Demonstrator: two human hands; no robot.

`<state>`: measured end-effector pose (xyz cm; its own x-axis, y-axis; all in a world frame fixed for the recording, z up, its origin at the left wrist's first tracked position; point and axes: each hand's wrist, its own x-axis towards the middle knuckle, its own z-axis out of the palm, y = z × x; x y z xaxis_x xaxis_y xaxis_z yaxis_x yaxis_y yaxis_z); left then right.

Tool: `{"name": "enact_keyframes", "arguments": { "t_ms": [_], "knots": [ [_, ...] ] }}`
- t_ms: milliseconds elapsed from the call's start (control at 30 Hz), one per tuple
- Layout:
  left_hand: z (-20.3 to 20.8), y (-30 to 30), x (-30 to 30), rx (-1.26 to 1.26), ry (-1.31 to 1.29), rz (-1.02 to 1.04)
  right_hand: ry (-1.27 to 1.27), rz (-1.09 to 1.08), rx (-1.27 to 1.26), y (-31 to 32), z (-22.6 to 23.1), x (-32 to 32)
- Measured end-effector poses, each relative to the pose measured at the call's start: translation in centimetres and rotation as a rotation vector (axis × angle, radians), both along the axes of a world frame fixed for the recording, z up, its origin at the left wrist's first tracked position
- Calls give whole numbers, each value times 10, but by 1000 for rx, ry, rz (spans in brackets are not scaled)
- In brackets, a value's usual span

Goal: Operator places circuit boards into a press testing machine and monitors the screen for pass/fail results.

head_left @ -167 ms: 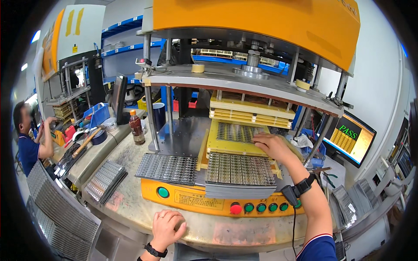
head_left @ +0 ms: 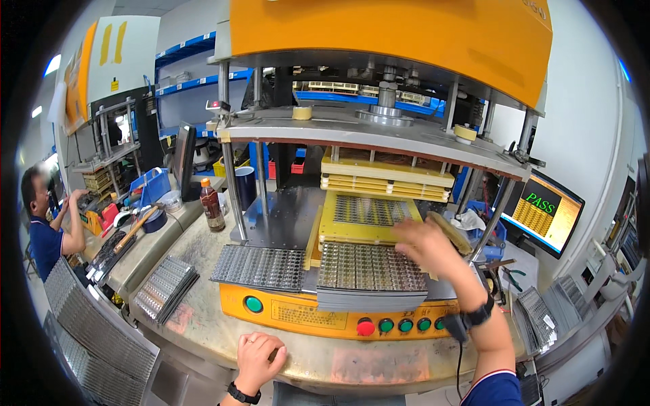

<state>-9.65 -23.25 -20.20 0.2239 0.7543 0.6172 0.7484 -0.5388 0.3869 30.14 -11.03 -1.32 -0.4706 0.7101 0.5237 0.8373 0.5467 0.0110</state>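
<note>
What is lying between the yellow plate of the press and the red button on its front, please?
In the head view, a stack of gridded sheets lies between the yellow plate and the red button.

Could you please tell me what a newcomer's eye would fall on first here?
Most likely the large orange press head across the top of the view. Next, the blurred right hand by the front right corner of the yellow plate, beneath the press. Then the bright monitor to the right.
</note>
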Motion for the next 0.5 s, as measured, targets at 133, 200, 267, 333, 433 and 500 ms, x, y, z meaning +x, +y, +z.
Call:
{"name": "enact_keyframes", "arguments": {
  "t_ms": [133, 200, 267, 333, 433, 500],
  "knots": [
    [1, -3, -2, -15, -137, 9, -51, 146, 169, -84, -12, -47],
    [11, -2, 7, 58, -89, 94, -43, 141, 162, -102, -20, -55],
    [8, 4, 7, 96, -13, 209, -22, 137, 168, -109, -25, -56],
    [-3, 5, 6, 92, 49, 218, -1, 182, 215, -109, -27, -57],
    [6, 10, 16, 160, 101, 275, 35, 197, 213, -105, -40, -57],
    [17, 13, 19, 338, -33, 208, 32, 190, 245, -106, -39, -56]
  ]
}}
